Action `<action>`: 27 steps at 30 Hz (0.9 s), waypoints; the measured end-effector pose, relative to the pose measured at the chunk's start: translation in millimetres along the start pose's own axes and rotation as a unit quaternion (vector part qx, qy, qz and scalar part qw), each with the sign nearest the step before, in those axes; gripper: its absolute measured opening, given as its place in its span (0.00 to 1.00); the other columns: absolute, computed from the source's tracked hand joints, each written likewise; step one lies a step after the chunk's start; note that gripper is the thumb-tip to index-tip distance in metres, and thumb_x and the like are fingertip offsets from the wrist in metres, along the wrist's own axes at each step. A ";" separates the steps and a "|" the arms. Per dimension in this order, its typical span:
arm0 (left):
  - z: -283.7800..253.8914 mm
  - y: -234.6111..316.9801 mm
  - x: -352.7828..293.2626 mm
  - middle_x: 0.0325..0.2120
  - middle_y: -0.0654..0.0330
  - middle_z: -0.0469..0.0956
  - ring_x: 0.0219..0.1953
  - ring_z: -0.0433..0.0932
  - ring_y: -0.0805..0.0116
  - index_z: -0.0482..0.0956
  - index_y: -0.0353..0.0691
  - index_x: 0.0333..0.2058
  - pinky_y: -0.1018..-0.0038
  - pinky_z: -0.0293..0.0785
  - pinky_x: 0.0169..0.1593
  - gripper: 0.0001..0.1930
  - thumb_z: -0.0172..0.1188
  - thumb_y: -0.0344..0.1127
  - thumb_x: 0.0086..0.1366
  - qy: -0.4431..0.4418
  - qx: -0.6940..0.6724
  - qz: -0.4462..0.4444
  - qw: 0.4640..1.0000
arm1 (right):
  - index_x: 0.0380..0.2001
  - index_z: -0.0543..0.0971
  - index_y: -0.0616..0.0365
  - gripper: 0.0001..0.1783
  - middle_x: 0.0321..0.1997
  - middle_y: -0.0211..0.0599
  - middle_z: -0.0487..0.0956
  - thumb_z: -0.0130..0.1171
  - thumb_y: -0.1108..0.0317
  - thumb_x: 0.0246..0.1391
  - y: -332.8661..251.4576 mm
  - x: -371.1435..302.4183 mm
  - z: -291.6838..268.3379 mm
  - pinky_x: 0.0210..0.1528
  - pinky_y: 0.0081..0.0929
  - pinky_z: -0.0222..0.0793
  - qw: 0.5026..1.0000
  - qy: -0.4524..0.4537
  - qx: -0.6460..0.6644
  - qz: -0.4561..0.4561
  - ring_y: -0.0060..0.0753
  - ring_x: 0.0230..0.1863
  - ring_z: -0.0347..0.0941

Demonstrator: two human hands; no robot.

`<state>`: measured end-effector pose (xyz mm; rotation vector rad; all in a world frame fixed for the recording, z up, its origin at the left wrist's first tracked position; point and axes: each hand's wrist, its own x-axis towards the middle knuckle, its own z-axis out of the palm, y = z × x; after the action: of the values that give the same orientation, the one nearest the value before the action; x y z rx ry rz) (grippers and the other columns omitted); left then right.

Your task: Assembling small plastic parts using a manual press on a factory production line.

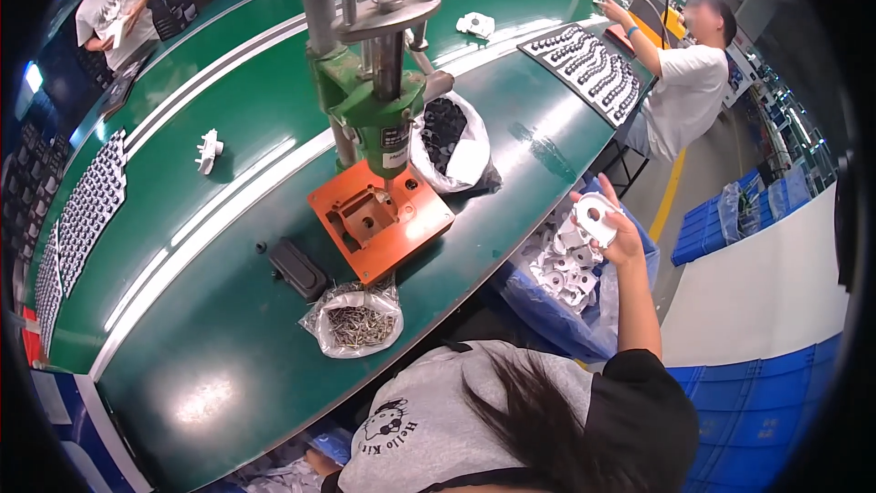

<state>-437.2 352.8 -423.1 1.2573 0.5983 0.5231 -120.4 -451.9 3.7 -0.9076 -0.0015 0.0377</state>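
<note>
My right hand [623,236] holds up a white plastic part [598,216] with a round hole, its fingers around the part's edge. Below it, a blue bin [589,333] lined with clear plastic is heaped with similar white parts [564,276]. Only a bit of my left hand [321,463] shows at the lower edge, beside a bag of white pieces [278,477]; its fingers are hidden. On the bench ahead, a green bench press [376,119] stands over an orange fixture block [392,242] with a recessed nest, in which no white part shows.
An open bag of small metal pins or screws [358,327], a black oblong object [297,269] and a bag of black parts [467,160] surround the press. White parts ride the green conveyor [246,119]. Trays of black pieces [584,73] lie farther off. Two people work nearby.
</note>
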 end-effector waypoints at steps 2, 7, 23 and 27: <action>-13.6 -11.0 -0.9 0.14 0.55 0.73 0.16 0.71 0.61 0.73 0.29 0.18 0.62 0.64 0.19 0.15 0.59 0.38 0.51 0.007 -0.024 0.010 1.000 | 0.61 0.57 0.47 0.33 0.62 0.60 0.56 0.51 0.64 0.51 -0.5 12.4 22.3 0.29 0.41 0.76 0.998 -0.033 0.056 -0.015 0.57 0.54 0.65; -46.2 -13.4 -11.0 0.12 0.53 0.74 0.14 0.72 0.59 0.73 0.29 0.15 0.60 0.63 0.17 0.17 0.60 0.40 0.50 0.027 -0.075 0.045 0.996 | 0.60 0.61 0.42 0.29 0.68 0.58 0.42 0.43 0.48 0.57 -5.8 34.4 87.1 0.34 0.49 0.73 0.986 -0.103 0.130 0.015 0.59 0.57 0.61; 423.3 404.6 -35.4 0.50 0.57 0.61 0.39 0.74 0.71 0.71 0.29 0.42 0.78 0.72 0.38 0.14 0.55 0.23 0.55 -0.145 0.214 0.160 0.953 | 0.64 0.52 0.57 0.51 0.56 0.55 0.65 0.63 0.65 0.33 146.6 70.0 251.0 0.55 0.32 0.61 0.945 -0.252 0.033 0.205 0.47 0.56 0.64; 517.7 371.7 -41.7 0.31 0.53 0.76 0.34 0.79 0.68 0.69 0.35 0.45 0.74 0.75 0.37 0.17 0.59 0.27 0.56 -0.153 0.173 0.246 0.941 | 0.64 0.44 0.59 0.45 0.54 0.43 0.60 0.59 0.67 0.48 175.8 60.3 291.7 0.55 0.31 0.59 0.935 -0.271 -0.227 -0.043 0.34 0.52 0.63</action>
<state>-133.9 42.4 45.3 1.8020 0.1035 0.6341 -70.8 -111.9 43.9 -1.3349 -0.5853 0.2122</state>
